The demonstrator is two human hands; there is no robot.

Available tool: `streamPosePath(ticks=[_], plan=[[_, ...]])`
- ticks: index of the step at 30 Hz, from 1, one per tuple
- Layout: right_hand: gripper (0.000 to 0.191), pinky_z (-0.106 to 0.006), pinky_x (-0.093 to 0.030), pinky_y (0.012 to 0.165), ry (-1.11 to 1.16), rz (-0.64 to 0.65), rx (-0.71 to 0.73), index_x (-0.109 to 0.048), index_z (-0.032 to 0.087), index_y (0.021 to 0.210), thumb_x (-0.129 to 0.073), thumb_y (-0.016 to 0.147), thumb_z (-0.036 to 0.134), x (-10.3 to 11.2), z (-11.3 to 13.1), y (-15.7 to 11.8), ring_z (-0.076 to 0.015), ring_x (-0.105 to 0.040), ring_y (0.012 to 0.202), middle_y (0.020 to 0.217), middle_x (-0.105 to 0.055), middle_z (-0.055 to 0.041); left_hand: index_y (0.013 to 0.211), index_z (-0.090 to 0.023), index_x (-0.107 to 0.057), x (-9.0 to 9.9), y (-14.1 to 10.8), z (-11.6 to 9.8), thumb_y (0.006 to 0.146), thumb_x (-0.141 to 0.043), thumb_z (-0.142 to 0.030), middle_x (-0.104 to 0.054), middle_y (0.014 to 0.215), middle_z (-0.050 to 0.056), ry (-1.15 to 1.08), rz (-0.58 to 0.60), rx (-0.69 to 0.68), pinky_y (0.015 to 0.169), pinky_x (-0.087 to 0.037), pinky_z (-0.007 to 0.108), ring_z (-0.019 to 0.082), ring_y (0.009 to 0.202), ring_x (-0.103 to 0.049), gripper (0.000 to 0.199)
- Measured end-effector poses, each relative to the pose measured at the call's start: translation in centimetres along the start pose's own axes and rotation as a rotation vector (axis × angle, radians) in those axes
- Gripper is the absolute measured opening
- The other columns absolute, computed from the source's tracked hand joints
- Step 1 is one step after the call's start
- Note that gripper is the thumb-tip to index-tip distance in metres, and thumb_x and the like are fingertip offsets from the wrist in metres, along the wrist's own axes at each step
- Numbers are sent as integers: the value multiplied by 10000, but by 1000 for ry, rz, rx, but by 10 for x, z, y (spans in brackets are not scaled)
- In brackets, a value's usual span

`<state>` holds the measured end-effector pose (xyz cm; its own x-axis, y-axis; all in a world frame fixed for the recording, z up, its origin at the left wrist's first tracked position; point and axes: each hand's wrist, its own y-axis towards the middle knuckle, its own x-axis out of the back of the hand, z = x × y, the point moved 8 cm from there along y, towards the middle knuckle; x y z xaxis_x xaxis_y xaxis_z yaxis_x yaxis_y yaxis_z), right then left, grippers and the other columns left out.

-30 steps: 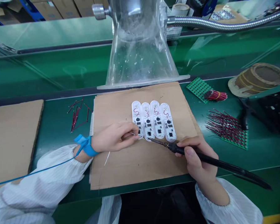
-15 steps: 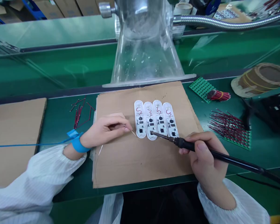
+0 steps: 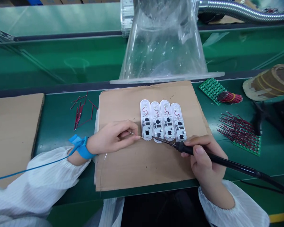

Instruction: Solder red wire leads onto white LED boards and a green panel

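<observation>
Several white oval circuit boards (image 3: 168,126) lie side by side on a cardboard sheet (image 3: 137,170), each with dark chips and a short red wire. My left hand (image 3: 118,135) pinches a thin strand of solder wire (image 3: 136,135), whose tip reaches the lower end of the leftmost board. In my right hand (image 3: 207,157) is a black soldering iron (image 3: 186,148), held like a pen. The iron's tip is at the lower ends of the two left boards; whether it touches one, I cannot tell. A blue wrist strap (image 3: 82,148) circles my left wrist.
A clear fume hood (image 3: 163,53) hangs behind the boards. Loose dark red wires (image 3: 79,113) lie to the left. On the right are green perforated boards (image 3: 209,90), a wire bundle (image 3: 230,97), more red wires (image 3: 236,126), pliers (image 3: 259,118) and a taped roll (image 3: 269,82).
The iron's tip has shifted from the second board's chip toward the leftmost board's lower edge. My left hand has brought the solder onto that board's lower end. The camera view has shifted slightly.
</observation>
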<state>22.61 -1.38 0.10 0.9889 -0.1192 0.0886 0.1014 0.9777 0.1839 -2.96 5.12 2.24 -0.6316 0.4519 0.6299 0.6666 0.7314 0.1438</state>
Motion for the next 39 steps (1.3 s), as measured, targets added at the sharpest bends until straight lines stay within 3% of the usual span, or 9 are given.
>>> streamPosePath(ticks=[8, 14, 21, 28, 35, 39], plan=[[122, -263, -557, 514, -58, 8, 12, -754, 244, 990, -656, 1044, 294, 0, -2, -1, -146, -668, 630, 858, -721, -28, 936, -197, -612, 0, 1, 1, 1015, -642, -220, -362, 666, -92, 4, -14, -6, 543, -327, 224, 86, 543, -342, 87], [142, -291, -542, 529, -1, -10, 12, -741, 249, 976, -633, 1050, 304, 1, 0, 0, -160, -655, 626, 797, -695, -19, 930, -203, -612, 0, 1, 1, 1028, -620, -254, -370, 657, -89, 14, -12, -1, 535, -333, 229, 88, 533, -344, 111], [137, -271, -565, 531, -90, 53, 30, -755, 240, 993, -654, 1047, 316, -3, 3, 1, -152, -671, 623, 794, -697, -15, 938, -198, -603, 2, 0, 0, 1023, -629, -228, -356, 664, -93, -5, -47, -21, 544, -331, 224, 85, 541, -345, 94], [140, -288, -547, 549, 1, 19, 29, -743, 248, 1011, -627, 1061, 309, -2, 3, 1, -158, -663, 636, 796, -693, -16, 936, -196, -608, 4, -1, 1, 1008, -639, -194, -352, 672, -94, -7, -60, -21, 554, -331, 221, 81, 548, -341, 79], [95, -293, -596, 606, -185, 120, 67, -753, 256, 1053, -673, 1040, 304, -7, 7, -1, -166, -704, 684, 848, -724, -25, 925, -193, -602, 4, -2, 3, 999, -642, -191, -356, 670, -95, -8, -58, -4, 555, -331, 223, 79, 550, -350, 84], [103, -300, -595, 591, -160, 101, 82, -748, 259, 1059, -657, 1049, 304, -5, 8, -2, -169, -701, 667, 866, -738, -33, 925, -191, -603, 4, -2, 3, 999, -644, -193, -359, 666, -96, -7, -53, -9, 554, -330, 224, 79, 548, -353, 84]])
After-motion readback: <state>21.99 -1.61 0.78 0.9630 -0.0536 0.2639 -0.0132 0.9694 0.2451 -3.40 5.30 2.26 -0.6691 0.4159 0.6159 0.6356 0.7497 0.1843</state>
